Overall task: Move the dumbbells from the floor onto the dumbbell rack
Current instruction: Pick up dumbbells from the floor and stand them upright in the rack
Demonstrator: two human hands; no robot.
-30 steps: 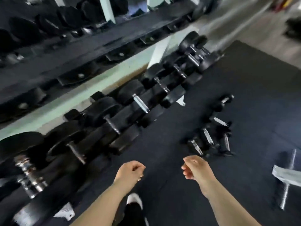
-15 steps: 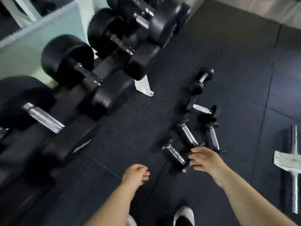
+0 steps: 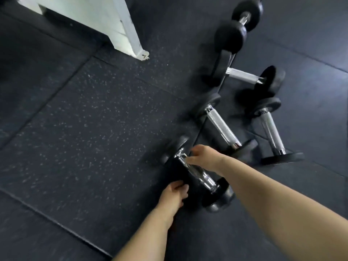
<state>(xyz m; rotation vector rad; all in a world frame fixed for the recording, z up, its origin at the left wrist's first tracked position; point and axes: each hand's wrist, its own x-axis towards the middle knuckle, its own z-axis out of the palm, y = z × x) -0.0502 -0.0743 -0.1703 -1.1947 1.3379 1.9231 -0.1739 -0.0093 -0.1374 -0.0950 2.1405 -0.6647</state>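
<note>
Several black dumbbells with chrome handles lie on the dark rubber floor. The nearest dumbbell (image 3: 202,178) lies at an angle right in front of me. My right hand (image 3: 204,157) reaches over the far end of its handle, fingertips touching the chrome, fingers not closed around it. My left hand (image 3: 174,195) hovers just left of the handle's near end, fingers loosely bent and holding nothing. Only the white foot of the dumbbell rack (image 3: 128,34) shows, at the top left.
More dumbbells lie beyond the nearest: a second dumbbell (image 3: 221,128), a third dumbbell (image 3: 271,132) to its right, a fourth dumbbell (image 3: 243,75) lying crosswise, and a small dumbbell (image 3: 244,17) at the top. Speckled rubber floor tiles (image 3: 84,119) spread to the left.
My view has dropped close to the floor and the loaded rack has left the frame. Both hands moved down and forward to the nearest dumbbell, the right one reaching its handle.
</note>
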